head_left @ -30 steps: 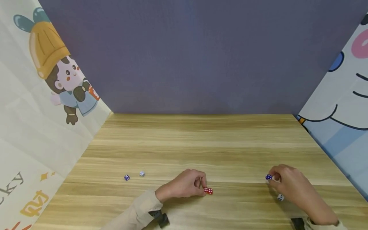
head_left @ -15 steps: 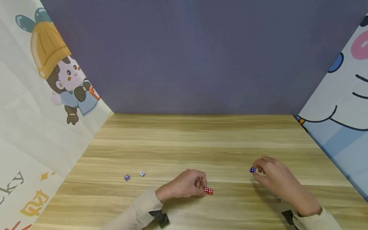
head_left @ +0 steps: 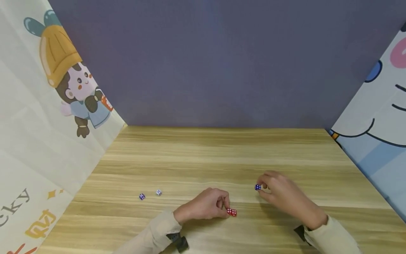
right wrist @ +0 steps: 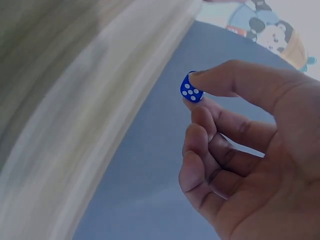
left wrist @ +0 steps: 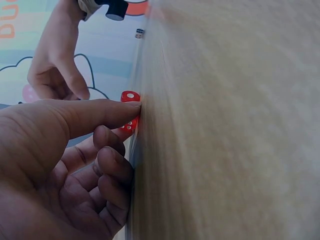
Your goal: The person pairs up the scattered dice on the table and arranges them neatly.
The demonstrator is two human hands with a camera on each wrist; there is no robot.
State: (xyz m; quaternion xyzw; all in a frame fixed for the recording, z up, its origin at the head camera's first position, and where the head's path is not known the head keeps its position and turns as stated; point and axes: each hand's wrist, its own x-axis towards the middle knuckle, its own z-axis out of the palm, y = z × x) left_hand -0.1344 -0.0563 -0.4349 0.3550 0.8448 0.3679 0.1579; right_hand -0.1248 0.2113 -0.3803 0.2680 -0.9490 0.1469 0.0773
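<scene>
On the wooden table, my left hand [head_left: 204, 204] pinches a red die [head_left: 229, 211] between thumb and index finger. A second red die [head_left: 234, 212] sits directly beside it. In the left wrist view the thumb covers part of the red dice [left wrist: 129, 125]. My right hand [head_left: 285, 194] is raised above the table, to the right of the red dice. Its thumb and index finger pinch a blue die [head_left: 258, 187], whose white-dotted face shows plainly in the right wrist view [right wrist: 190, 92].
A blue die [head_left: 142, 196] and a white die [head_left: 158, 192] lie apart at the left of the table [head_left: 222, 151]. Another white die [left wrist: 139, 33] appears in the left wrist view, hidden in the head view. A dark panel [head_left: 222, 63] stands behind the table.
My right hand has carried the blue die leftward from the table's right side, toward the red dice. My left hand has stayed at the red dice.
</scene>
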